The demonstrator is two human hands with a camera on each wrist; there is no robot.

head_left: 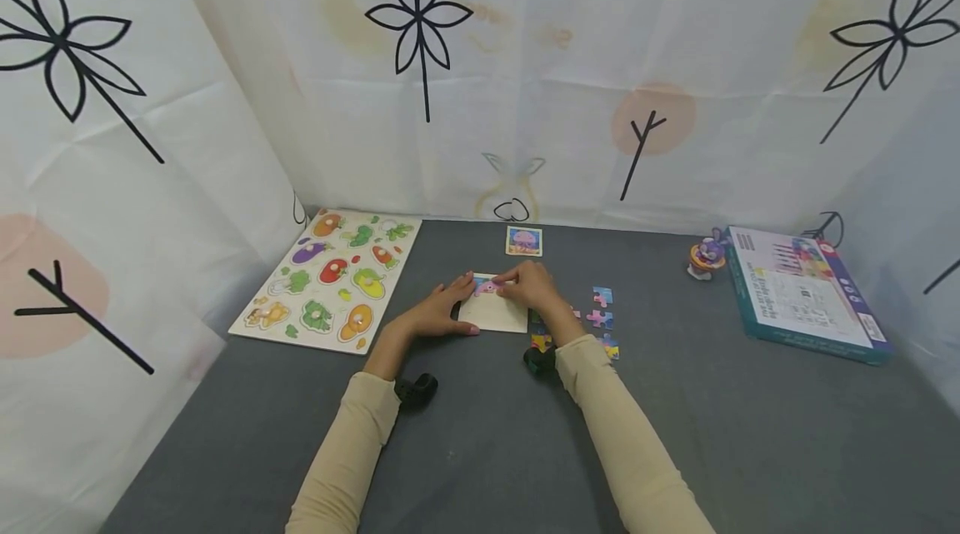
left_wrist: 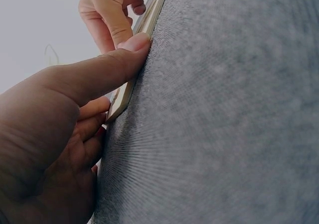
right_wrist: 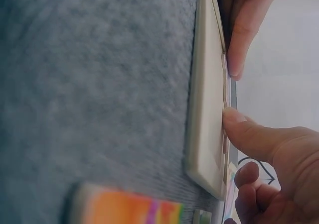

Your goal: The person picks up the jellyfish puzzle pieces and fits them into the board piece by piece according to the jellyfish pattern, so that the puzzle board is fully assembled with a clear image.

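Observation:
A small cream puzzle board (head_left: 493, 316) lies in front of me, with pink and blue jigsaw pieces (head_left: 486, 288) along its far side. My left hand (head_left: 435, 311) rests on its left side with fingers spread. In the left wrist view, the thumb (left_wrist: 135, 43) touches the board's edge. My right hand (head_left: 531, 287) reaches over the far part, thumb and fingertips at a puzzle piece that they mostly cover. In the right wrist view, the right thumb (right_wrist: 239, 120) meets the pieces above the board's rim (right_wrist: 195, 119). Loose jigsaw pieces (head_left: 602, 319) lie right of the board, some behind the right wrist.
A picture card (head_left: 523, 241) lies beyond the board. At the left is a vegetable peg board (head_left: 315, 301). A purple figurine (head_left: 707, 256) and a flat box (head_left: 810, 292) stand at the right. A white printed curtain (head_left: 570, 51) hangs behind the table.

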